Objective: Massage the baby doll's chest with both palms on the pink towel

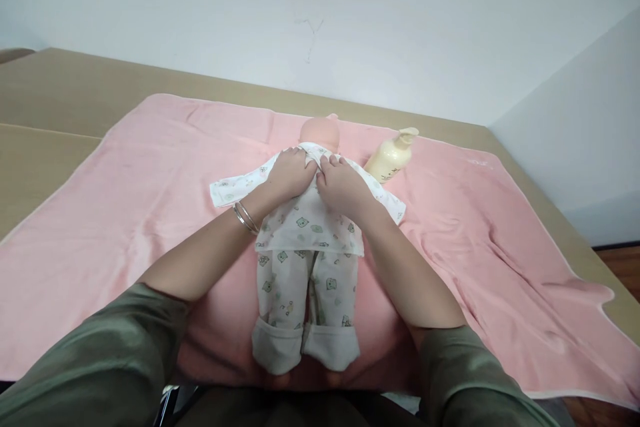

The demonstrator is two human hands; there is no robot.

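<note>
A baby doll (319, 132) lies stretched out with its head away from me and its feet near my lap; I cannot make out its face. It wears a white patterned shirt (310, 220) with the sleeves spread to both sides, and matching trousers (330, 287) with turned-up cuffs. Just below the collar, my left hand (293, 172) has its fingers closed on the shirt's cloth. My right hand (344, 185) grips the shirt right beside it, the thumbs close together. The fingertips are partly hidden in the fabric.
Under the doll, a pink blanket (465, 240) with some wrinkles covers much of the wooden table (55, 93). A cream pump bottle (393, 157) leans or lies beyond the right sleeve. A white wall (425, 33) stands behind the table.
</note>
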